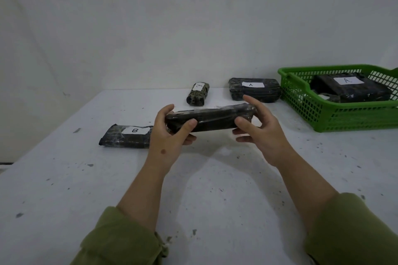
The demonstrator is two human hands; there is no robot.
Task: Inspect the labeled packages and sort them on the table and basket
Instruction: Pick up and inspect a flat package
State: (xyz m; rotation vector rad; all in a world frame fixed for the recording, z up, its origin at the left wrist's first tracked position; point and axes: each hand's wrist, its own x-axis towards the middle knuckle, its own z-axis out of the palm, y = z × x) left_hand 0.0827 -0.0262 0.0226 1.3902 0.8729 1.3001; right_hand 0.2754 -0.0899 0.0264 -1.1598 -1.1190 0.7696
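— Two hands are seen above the counter [215,200], and one dark wrapped package [211,118] is held between them, lifted clear of the surface, no label visible on it.

— How is it held?

— At its left end it is gripped by the left hand [170,133], thumb on the near face and fingers curled round behind. At its right end it is pinched by the right hand [260,127], thumb on the near face and fingers partly spread behind and below.

— What else is seen on the counter?

— A package marked B [127,136] is laid flat at the left, just behind the left hand. A small package [198,93] with a hand-drawn label is placed farther back at the centre. A package marked A [255,92] is set to its right, just beside the green basket [323,114]. Another package marked A [351,87] is contained in the basket at the far right.
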